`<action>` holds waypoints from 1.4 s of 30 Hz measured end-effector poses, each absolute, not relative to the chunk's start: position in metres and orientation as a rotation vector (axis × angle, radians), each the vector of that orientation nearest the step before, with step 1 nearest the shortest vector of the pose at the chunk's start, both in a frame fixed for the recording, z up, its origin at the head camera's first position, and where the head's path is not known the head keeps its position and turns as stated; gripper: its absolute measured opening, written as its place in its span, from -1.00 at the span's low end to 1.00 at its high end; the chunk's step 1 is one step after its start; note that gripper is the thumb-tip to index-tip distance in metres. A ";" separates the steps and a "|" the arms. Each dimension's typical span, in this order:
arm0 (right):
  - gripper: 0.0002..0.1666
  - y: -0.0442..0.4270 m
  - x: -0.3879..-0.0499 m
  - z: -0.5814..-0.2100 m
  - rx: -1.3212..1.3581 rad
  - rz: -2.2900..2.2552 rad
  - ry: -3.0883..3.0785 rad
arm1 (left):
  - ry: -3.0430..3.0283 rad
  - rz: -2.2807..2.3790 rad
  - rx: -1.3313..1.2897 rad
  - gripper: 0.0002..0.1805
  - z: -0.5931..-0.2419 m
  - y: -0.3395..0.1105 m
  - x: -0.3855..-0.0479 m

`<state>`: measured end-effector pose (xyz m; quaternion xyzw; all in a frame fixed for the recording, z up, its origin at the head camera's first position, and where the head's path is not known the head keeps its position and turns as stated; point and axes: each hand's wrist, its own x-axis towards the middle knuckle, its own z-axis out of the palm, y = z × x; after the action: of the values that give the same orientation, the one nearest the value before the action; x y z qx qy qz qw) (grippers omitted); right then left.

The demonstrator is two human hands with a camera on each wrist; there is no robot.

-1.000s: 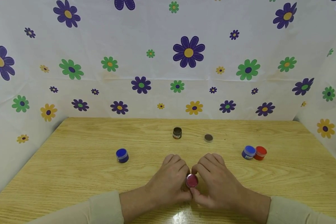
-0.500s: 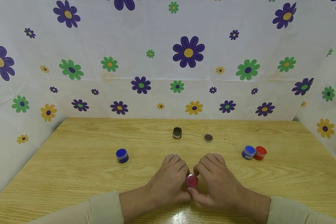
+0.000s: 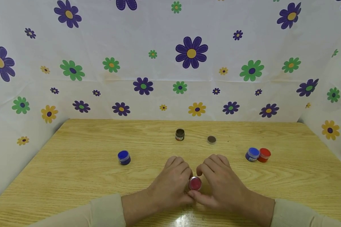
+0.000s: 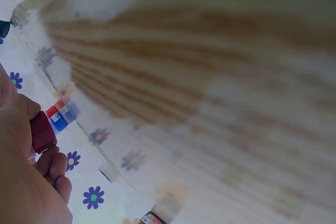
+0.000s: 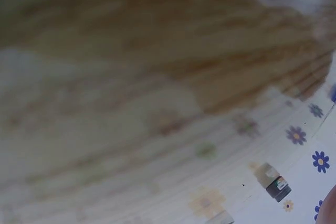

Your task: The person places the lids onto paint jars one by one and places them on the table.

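Near the front middle of the table, a small dark red paint jar (image 3: 195, 183) stands with its pinkish top facing up. My left hand (image 3: 171, 183) grips it from the left, and the left wrist view shows the jar's dark red side (image 4: 42, 132) between thumb and fingers. On the other side, my right hand (image 3: 223, 186) curls round the jar's top, thumb at the near edge and index finger at the far right edge. Whether that index finger touches is hard to tell. Only a sliver of the right hand (image 5: 328, 208) appears in the right wrist view.
Farther back stand an uncovered dark paint jar (image 3: 180, 135) and a loose round lid (image 3: 211, 140). A blue jar (image 3: 124, 157) is at left. Another blue jar (image 3: 252, 154) touches a red jar (image 3: 264, 155) at right. A flowered cloth (image 3: 159, 69) hangs behind the wooden table (image 3: 82, 148).
My right thumb has slid left along the jar's near edge, while the right index finger has shifted slightly right, away from the top. The left hand and jar have stayed almost in place.
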<state>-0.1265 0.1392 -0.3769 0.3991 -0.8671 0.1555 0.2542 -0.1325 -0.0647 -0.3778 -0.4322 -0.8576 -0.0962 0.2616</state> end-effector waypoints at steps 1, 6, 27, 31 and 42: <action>-0.54 0.139 -0.126 -0.377 1.090 0.430 -2.360 | -2.332 -0.264 -1.164 -0.56 -0.378 -0.065 -0.133; -0.56 0.139 -0.127 -0.377 1.144 0.442 -2.304 | -2.363 -0.274 -1.144 -0.56 -0.378 -0.065 -0.132; -0.66 0.138 -0.128 -0.379 1.134 0.426 -2.273 | -2.358 -0.252 -1.156 -0.57 -0.377 -0.065 -0.133; -0.66 0.138 -0.128 -0.379 1.127 0.428 -2.278 | -2.351 -0.246 -1.163 -0.55 -0.378 -0.065 -0.133; -0.57 0.139 -0.126 -0.377 1.087 0.402 -2.324 | -2.365 -0.251 -1.163 -0.56 -0.376 -0.065 -0.132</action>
<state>-0.1264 0.1386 -0.3771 0.4030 -0.8620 0.1489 0.2689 -0.1317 -0.0647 -0.3765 -0.4260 -0.8662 -0.0921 0.2443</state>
